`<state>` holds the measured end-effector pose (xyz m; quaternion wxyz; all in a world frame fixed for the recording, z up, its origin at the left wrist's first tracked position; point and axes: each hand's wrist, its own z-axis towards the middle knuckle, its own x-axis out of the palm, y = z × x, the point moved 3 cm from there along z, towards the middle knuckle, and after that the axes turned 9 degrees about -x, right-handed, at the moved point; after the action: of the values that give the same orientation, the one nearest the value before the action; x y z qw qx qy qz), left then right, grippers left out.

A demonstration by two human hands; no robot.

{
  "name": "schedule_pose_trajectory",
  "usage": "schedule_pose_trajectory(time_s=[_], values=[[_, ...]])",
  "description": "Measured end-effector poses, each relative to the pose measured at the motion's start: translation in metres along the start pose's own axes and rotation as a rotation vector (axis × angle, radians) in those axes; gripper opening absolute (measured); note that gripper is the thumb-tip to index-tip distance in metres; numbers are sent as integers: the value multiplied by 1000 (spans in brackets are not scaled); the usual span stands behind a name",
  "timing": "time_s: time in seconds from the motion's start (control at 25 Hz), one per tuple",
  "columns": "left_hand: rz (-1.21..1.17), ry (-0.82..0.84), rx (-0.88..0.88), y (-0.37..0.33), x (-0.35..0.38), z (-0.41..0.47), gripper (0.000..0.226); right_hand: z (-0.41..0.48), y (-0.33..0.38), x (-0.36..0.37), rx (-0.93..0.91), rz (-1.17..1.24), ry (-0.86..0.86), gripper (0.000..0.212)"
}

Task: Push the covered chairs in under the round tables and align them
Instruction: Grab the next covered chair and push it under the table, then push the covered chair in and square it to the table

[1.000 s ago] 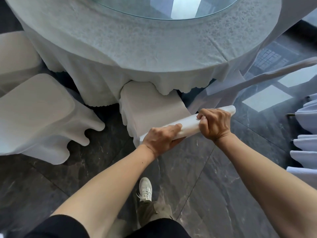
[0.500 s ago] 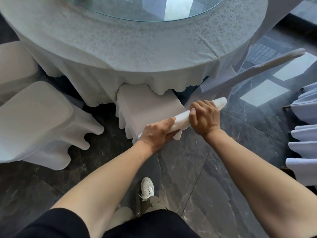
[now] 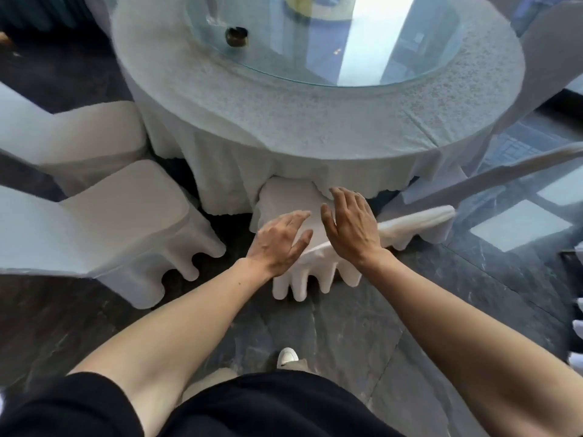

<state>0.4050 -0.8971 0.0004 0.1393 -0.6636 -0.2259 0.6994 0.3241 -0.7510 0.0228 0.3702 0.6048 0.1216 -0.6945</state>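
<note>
A round table draped in a pale cloth fills the upper middle, with a glass turntable on top. A white-covered chair stands in front of me, its seat partly under the tablecloth's hem and its back top edge running to the right. My left hand hovers over the chair back with fingers spread. My right hand is also spread open just above the seat and back. Neither hand grips the cover.
Two more covered chairs stand pulled out on the left. Another chair back angles in at the right, with folded white fabric at the far right edge. A small dark object sits on the glass. The floor is dark marble.
Both hands have let go of the chair's back top edge and opened. The chair sits further under the table, and my view has lifted to show more of the tabletop.
</note>
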Motion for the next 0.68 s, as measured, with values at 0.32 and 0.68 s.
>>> schedule_pose_trajectory(time_s=[0.32,0.68], values=[[55,-279,-313,166,-130,-87,53,82,204,58,-326,69,79,56],[167,-444,-498,391,-304,-282,54,115,530,140,-520,172,134,59]])
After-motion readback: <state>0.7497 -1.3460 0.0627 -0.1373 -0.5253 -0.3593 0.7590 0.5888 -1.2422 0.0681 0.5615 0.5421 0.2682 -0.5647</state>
